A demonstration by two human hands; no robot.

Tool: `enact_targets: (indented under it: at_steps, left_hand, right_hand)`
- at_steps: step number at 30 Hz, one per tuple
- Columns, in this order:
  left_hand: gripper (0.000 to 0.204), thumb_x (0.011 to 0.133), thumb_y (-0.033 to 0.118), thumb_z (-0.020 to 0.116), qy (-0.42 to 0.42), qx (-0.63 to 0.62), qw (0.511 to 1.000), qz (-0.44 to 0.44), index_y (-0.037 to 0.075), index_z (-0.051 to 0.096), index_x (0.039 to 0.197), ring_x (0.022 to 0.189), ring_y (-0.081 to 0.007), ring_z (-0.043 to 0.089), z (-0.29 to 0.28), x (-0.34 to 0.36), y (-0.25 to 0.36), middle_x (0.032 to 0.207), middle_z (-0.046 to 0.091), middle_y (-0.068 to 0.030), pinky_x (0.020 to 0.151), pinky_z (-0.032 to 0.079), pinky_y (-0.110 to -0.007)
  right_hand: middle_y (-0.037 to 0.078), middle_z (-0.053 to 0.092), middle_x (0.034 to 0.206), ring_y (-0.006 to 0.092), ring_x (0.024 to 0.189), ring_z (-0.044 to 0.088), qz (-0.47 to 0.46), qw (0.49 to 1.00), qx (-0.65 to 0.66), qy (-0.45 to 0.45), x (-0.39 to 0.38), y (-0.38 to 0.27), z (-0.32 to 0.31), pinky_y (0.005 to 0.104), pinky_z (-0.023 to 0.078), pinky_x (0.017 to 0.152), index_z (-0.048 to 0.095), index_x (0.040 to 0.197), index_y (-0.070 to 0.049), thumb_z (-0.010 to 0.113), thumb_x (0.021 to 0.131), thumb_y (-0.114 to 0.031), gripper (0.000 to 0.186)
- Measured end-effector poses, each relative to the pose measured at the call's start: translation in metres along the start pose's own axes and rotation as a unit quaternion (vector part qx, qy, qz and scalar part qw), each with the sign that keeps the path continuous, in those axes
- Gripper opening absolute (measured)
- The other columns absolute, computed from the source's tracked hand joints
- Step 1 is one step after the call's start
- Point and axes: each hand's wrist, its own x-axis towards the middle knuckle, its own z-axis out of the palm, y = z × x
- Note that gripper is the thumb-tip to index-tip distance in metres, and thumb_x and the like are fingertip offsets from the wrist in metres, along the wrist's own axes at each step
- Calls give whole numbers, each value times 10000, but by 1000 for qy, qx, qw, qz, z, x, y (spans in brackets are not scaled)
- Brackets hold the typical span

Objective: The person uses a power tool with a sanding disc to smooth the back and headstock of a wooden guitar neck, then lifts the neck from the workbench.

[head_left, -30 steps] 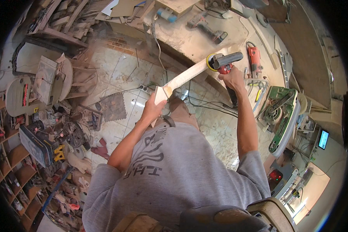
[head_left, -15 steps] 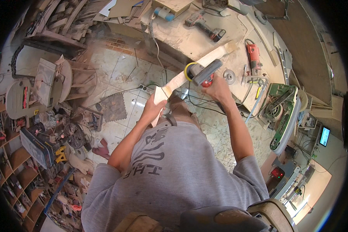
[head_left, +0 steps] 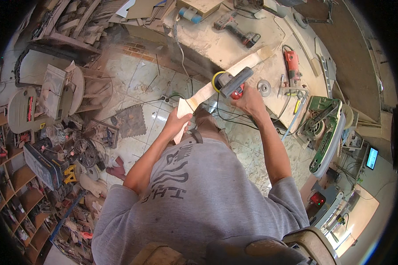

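Observation:
My left hand (head_left: 177,121) grips the pale, wide lower end of a long wooden piece (head_left: 199,96), whose far end reaches diagonally over the workbench edge to the upper right. My right hand (head_left: 248,102) is closed on a red and dark handheld power sander (head_left: 235,82), its yellow-rimmed pad against the middle of the wood. On the dusty workbench (head_left: 194,39) lie a cordless drill (head_left: 236,31), a red power tool (head_left: 292,65), a metal disc (head_left: 264,88) and some yellow-handled tools (head_left: 296,104). Whether the far end rests on the bench I cannot tell.
A green machine (head_left: 323,132) stands at the right, below a small lit screen (head_left: 371,158). At the left are grey machines (head_left: 22,110), a cubby shelf (head_left: 17,176) and piled wood offcuts (head_left: 70,26). Cables (head_left: 225,114) trail over the tiled floor (head_left: 146,79).
My right hand and the sander moved left and down along the wood toward my left hand, then barely shifted in the last half second. My left hand stayed in place.

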Motion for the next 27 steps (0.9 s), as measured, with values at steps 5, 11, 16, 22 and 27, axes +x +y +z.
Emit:
enact_targets:
  at_steps: [5, 11, 16, 22, 27]
  left_hand:
    - [306, 999, 165, 718, -9, -9, 1000, -16, 49, 526, 1206, 551, -133, 568, 1, 0, 2, 797, 639, -60, 478, 464, -302]
    - [303, 1001, 161, 713, -4, -23, 999, -25, 57, 527, 1216, 550, -134, 561, -4, 3, -2, 794, 635, -59, 480, 461, -298]
    - [304, 998, 160, 718, -25, -20, 999, -12, 60, 528, 1213, 537, -138, 556, -6, 8, -3, 769, 627, -56, 474, 456, -300]
    - [309, 996, 153, 720, -18, -19, 1000, -13, 56, 528, 1217, 527, -140, 555, -6, 9, -7, 751, 625, -59, 464, 450, -306]
    - [313, 1003, 174, 729, -19, -9, 1000, -5, 65, 521, 1210, 543, -133, 562, -7, 13, -11, 764, 623, -51, 463, 455, -298]
  right_hand:
    - [302, 740, 980, 461, 958, 737, -26, 1000, -7, -14, -5, -8, 6, 525, 585, 881, 631, 1152, 50, 842, 699, -354, 643]
    - [307, 743, 989, 468, 960, 737, -5, 1000, -4, -30, -4, -6, 8, 519, 585, 898, 636, 1162, 58, 847, 687, -337, 654]
    - [325, 741, 1033, 470, 1007, 732, 52, 997, -44, 20, 30, 44, -22, 505, 581, 910, 660, 1120, 72, 844, 677, -364, 648]
    - [311, 747, 1040, 456, 1009, 739, 107, 990, -66, 62, 77, 93, -45, 501, 586, 898, 681, 1111, 81, 830, 672, -452, 706]
    - [316, 748, 977, 456, 939, 748, 91, 991, -32, 90, 87, 94, -45, 511, 592, 858, 690, 1059, 84, 834, 688, -420, 642]
